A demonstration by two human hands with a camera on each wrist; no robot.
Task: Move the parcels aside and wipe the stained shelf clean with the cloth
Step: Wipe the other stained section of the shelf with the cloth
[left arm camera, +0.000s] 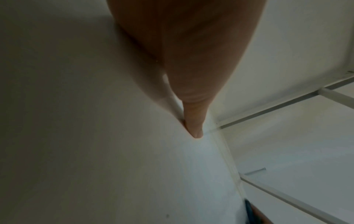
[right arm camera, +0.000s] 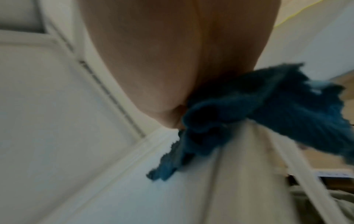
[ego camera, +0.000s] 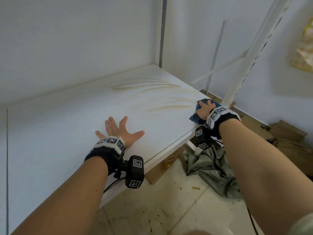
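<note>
The white shelf [ego camera: 67, 133] carries long tan smear stains [ego camera: 152, 87] across its far right part, with more streaks [ego camera: 169, 107] nearer its right edge. My left hand [ego camera: 116, 131] lies flat on the shelf with fingers spread, holding nothing; the left wrist view shows one finger [left arm camera: 193, 121] touching the board [left arm camera: 95, 151]. At the shelf's right edge my right hand [ego camera: 204, 109] holds a bunched dark blue cloth [ego camera: 194, 117] down against the board. In the right wrist view the cloth [right arm camera: 268, 106] bulges out from under the palm and hides the fingers. No parcels stand on the shelf.
A white slotted upright [ego camera: 250, 61] rises just behind the right hand. Flattened cardboard [ego camera: 288, 133] and a crumpled grey-green sheet [ego camera: 211, 167] lie on the tiled floor [ego camera: 169, 209]. A brown box [ego camera: 160, 173] sits under the shelf. A yellowish package [ego camera: 303, 48] shows at far right.
</note>
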